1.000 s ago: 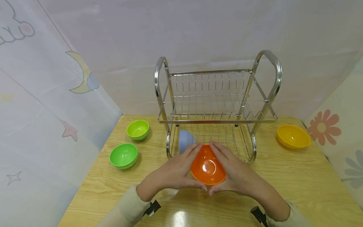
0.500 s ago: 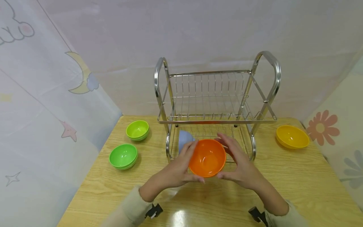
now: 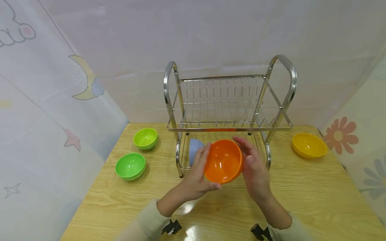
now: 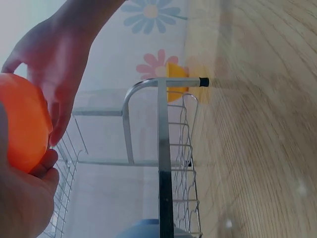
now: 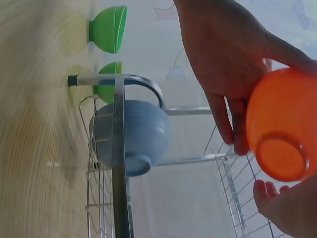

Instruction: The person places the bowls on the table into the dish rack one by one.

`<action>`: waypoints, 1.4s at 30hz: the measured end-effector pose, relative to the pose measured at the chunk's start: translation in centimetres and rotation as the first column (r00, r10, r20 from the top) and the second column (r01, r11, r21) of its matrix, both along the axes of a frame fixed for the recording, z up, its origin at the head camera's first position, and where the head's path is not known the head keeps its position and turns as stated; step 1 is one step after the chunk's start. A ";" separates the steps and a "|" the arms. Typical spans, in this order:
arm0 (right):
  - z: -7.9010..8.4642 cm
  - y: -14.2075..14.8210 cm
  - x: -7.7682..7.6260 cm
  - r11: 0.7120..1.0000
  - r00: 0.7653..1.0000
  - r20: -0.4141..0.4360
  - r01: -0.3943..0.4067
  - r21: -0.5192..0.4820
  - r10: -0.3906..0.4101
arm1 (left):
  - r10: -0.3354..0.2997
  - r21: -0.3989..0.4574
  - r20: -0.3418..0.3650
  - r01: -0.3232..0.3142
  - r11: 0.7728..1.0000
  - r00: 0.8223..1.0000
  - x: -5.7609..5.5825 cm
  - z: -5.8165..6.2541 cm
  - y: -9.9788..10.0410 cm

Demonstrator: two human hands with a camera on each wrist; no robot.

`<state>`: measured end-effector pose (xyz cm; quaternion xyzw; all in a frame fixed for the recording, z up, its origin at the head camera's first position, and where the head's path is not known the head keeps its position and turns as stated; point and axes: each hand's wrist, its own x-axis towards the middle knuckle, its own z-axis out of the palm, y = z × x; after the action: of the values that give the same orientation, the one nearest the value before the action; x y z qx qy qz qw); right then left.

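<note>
An orange bowl (image 3: pixel 223 161) is lifted in front of the rack's lower tier, its hollow facing the head camera. My left hand (image 3: pixel 196 177) grips its left side, thumb at the near rim and fingers along the outer wall. My right hand (image 3: pixel 255 174) is at the right side, fingers loosely extended behind the bowl, thumb off the rim. In the right wrist view, the bowl's round foot (image 5: pixel 282 156) faces the camera, with right fingertips close by it. Behind the hands, a blue-grey bowl (image 5: pixel 143 131) stands on its side in the lower tier, partly hidden in the head view.
A two-tier metal dish rack (image 3: pixel 229 129) stands at the back of the wooden table (image 3: pixel 301 201). Left of it are stacked lime-green bowls (image 3: pixel 145 138) and stacked green bowls (image 3: pixel 130 165). A yellow bowl (image 3: pixel 309 145) sits at the right.
The orange bowl has risen and moved slightly toward the rack. My hands, first close together around it, have spread apart; the right thumb has left the near rim.
</note>
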<state>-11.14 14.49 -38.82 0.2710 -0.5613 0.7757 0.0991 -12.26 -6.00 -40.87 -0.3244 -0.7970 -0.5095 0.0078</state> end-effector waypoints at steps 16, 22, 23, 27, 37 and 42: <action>0.3 -1.5 0.2 0.999 0.997 -0.070 0.031 -0.038 -0.034 | 0.011 0.044 -0.053 -0.009 0.999 0.999 0.2 -0.4 1.8; -0.1 -1.5 -0.1 0.992 0.990 -0.095 0.102 -0.069 -0.109 | 0.002 -0.037 -0.097 -0.006 0.999 0.995 0.3 -0.6 2.4; -0.1 -1.5 -0.1 0.991 0.987 -0.104 0.117 -0.061 -0.123 | 0.001 -0.049 -0.095 -0.005 0.999 0.995 0.3 -0.7 2.4; -0.4 -1.2 -0.2 0.984 0.974 -0.138 0.179 -0.005 -0.178 | 0.008 -0.125 -0.073 -0.017 0.992 0.997 0.4 -0.5 2.2; -0.8 -0.2 -1.1 0.929 0.948 -0.097 0.317 0.189 -0.304 | 0.083 0.002 -0.488 -0.094 0.996 0.869 -0.3 3.4 -1.6; -1.4 0.0 -2.2 0.872 0.917 -0.123 0.398 0.283 -0.379 | 0.082 0.050 -0.729 -0.067 0.996 0.680 -1.0 7.4 -4.1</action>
<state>-13.32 14.53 -40.23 0.1893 -0.7127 0.6357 0.2283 -13.21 -10.06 -33.50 -0.4676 -0.7354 -0.3452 0.3485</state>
